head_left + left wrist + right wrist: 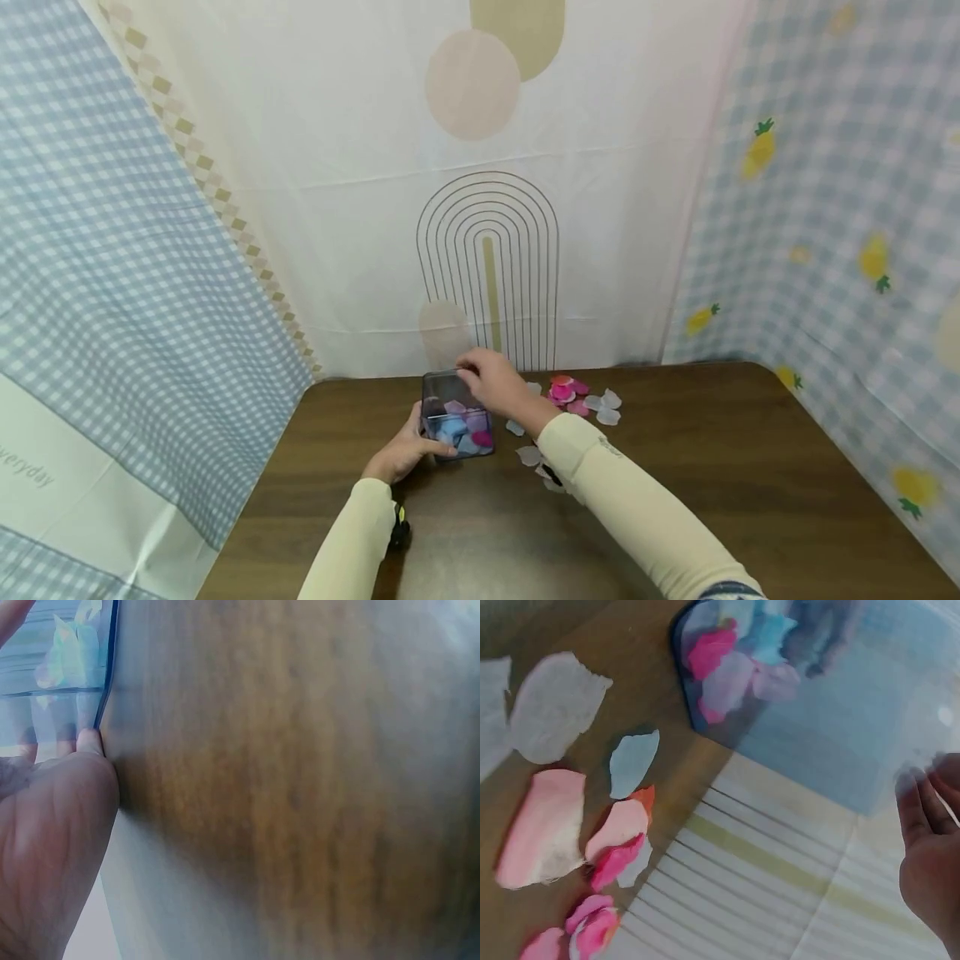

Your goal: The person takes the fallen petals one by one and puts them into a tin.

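Observation:
My left hand (403, 446) grips a clear plastic box (453, 385) around its near left side, with the thumb along the front. Blue, lilac and pink artificial petals (453, 427) lie in the bottom of the box. At the upper right of the box is my right hand (493, 382), its fingers bent and drawn together. In the right wrist view its fingertips (909, 784) are right at the box's rim. I cannot tell whether they pinch the rim or a petal. The left wrist view shows the left hand (52, 840) against the box wall, its fingers visible through the plastic.
Loose petals lie on the brown table (712, 467) right of the box: a pink and red cluster (564, 390), whitish ones (606, 408) beside it, and pale ones (528, 456) near the right sleeve. A patterned cloth (360, 275) hangs behind the table's far edge.

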A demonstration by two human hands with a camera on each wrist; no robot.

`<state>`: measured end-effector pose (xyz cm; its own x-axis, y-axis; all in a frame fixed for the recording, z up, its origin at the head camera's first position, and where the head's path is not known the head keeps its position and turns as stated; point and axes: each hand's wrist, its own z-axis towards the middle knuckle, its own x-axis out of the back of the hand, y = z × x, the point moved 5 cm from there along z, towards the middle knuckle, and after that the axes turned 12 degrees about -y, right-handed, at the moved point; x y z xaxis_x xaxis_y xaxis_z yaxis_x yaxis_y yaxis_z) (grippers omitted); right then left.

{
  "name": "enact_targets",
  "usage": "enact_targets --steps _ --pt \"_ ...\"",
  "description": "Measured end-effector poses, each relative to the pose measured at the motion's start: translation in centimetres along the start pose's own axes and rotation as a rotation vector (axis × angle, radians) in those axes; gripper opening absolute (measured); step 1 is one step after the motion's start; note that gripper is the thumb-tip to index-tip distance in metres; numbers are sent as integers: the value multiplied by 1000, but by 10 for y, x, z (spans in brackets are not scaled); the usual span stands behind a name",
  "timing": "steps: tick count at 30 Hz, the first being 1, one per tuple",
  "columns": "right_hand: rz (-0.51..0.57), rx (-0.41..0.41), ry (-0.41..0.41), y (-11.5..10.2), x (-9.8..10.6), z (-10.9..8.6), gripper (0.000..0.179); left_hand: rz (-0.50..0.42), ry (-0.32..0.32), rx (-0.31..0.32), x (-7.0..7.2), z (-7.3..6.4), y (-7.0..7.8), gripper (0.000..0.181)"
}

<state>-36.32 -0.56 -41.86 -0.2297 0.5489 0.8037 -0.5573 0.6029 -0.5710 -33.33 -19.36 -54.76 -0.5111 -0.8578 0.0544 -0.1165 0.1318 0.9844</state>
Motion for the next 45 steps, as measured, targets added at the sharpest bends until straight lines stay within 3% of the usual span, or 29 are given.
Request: enact_targets --steps 4,9,16,21,26,45 --pt "56 -11 102 22 26 -24 28 -1 3 -25 2 4 1 102" --pt "0 -39 154 67 48 -70 26 -4 6 -12 1 4 0 103" --pt "-78 -172 141 133 67 -139 23 32 43 21 1 -1 -2 107" --pt "-82 -245 146 159 82 -172 24 20 46 19 1 -2 0 107" --pt "-81 -270 149 169 85 -187 25 21 31 9 1 -2 1 105" --pt "-115 -285 110 180 76 -204 20 2 59 -16 -2 -3 -2 105"
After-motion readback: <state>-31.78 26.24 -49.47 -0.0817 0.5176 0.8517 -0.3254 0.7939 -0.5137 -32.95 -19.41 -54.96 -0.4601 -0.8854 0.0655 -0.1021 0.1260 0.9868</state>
